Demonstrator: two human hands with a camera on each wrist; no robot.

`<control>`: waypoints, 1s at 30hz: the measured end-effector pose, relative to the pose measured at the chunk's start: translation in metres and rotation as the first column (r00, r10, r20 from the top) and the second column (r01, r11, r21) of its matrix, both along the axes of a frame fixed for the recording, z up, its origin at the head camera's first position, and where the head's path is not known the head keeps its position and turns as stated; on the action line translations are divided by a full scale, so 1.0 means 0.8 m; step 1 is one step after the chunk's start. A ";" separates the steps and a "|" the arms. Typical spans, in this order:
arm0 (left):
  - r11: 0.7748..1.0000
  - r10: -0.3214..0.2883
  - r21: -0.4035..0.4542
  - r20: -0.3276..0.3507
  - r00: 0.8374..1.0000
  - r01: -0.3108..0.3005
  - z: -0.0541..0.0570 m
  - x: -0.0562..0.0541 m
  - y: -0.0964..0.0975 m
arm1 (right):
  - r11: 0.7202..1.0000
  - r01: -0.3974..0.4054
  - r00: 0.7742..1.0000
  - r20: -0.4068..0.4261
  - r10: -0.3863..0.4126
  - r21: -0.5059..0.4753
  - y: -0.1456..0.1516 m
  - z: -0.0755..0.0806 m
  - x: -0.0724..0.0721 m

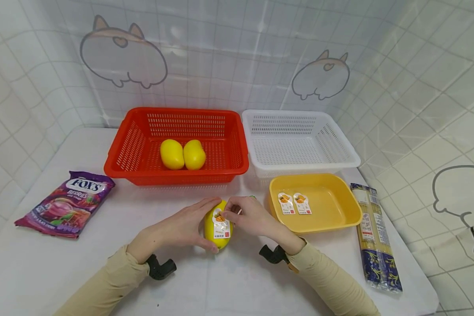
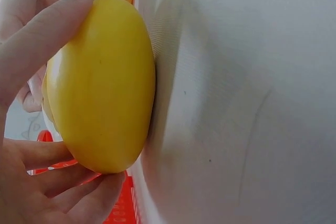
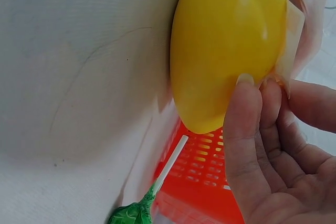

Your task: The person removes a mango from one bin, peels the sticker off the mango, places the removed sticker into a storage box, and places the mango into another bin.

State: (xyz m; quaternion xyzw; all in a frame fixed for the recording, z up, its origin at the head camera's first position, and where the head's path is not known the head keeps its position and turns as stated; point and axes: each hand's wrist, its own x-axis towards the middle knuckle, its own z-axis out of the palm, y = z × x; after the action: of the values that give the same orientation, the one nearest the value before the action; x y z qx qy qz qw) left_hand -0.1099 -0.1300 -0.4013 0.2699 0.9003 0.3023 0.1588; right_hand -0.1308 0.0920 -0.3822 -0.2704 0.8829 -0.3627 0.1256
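Observation:
A yellow mango (image 1: 209,228) lies on the white table in front of me. Its near side carries a white label (image 1: 222,229) with a mango picture and a red mark. My left hand (image 1: 181,228) holds the fruit from the left, thumb at the near end and fingers at the far end, as the left wrist view shows. At the label's upper right edge, my right hand (image 1: 256,217) pinches it between thumb and fingers. Seen from the right wrist, the label (image 3: 292,40) stands partly off the mango (image 3: 226,51).
Behind are a red basket (image 1: 175,176) with two mangoes (image 1: 183,154) and a white basket (image 1: 308,167). A yellow tray (image 1: 324,210) at right holds two labels (image 1: 294,203), beside noodle packs (image 1: 375,237). A candy bag (image 1: 69,204) lies left; a green lollipop (image 3: 131,212) is near my right hand.

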 end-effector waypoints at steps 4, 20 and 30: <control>1.000 -0.001 0.004 0.009 1.000 0.001 0.000 0.000 0.000 | 1.000 0.002 1.000 0.005 -0.002 0.002 0.001 0.002 0.001; 1.000 0.007 0.006 0.036 0.999 -0.007 0.001 -0.001 0.002 | 1.000 -0.011 1.000 0.010 0.012 -0.010 0.001 0.004 0.002; 1.000 0.000 0.012 0.036 0.999 -0.001 -0.002 -0.001 0.003 | 1.000 -0.016 1.000 -0.007 0.016 -0.002 0.002 0.004 0.002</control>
State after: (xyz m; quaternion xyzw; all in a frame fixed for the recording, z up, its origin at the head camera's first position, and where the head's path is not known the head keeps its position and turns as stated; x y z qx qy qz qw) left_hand -0.1110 -0.1278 -0.4026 0.2653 0.8956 0.3125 0.1731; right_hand -0.1291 0.0937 -0.3790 -0.2786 0.8809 -0.3616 0.1251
